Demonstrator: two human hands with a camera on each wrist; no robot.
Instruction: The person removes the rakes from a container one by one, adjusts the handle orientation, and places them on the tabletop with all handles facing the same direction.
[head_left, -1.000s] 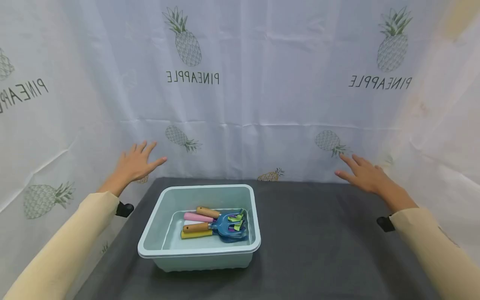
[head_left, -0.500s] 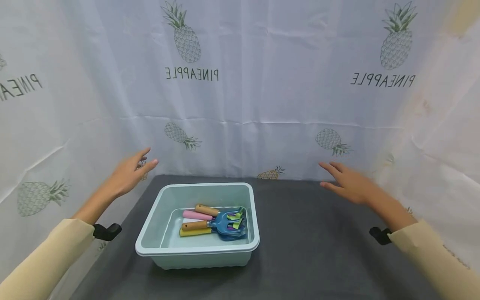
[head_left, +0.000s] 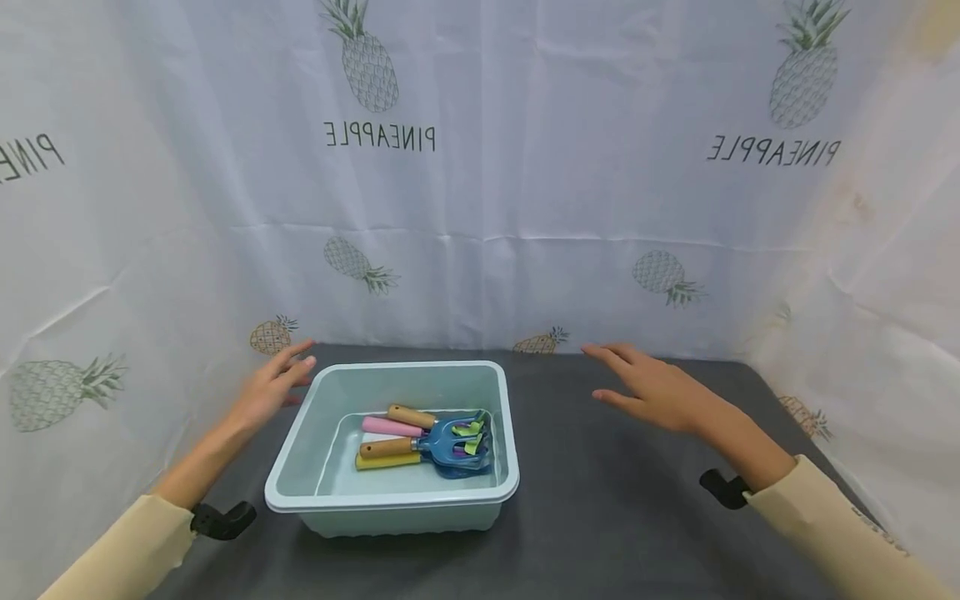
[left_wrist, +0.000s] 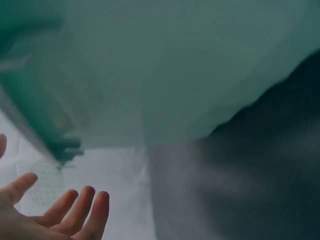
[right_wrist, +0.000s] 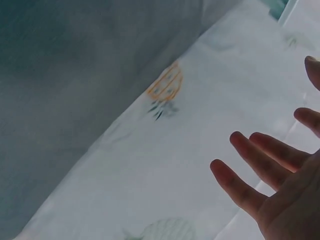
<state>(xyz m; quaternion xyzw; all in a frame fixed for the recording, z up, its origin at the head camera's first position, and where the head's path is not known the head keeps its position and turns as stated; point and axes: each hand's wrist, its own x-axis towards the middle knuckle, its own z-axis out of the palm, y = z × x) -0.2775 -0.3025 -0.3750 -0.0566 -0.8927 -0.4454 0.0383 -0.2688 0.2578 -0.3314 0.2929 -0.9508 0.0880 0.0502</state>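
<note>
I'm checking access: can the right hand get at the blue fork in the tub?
Probably yes: the right hand is empty, the tub uncovered, and the blue fork near the top; only the tub's side stands between.

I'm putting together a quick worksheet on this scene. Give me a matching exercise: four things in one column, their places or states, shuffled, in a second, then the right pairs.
Things
1. left hand
2. right hand
3. basin
4. blue fork

Places or states
A. right of the basin, apart from it
B. lying inside the basin
C. near the basin's left side
D. standing on the dark tabletop

Pairs: 1-C, 2-A, 3-D, 4-B
</note>
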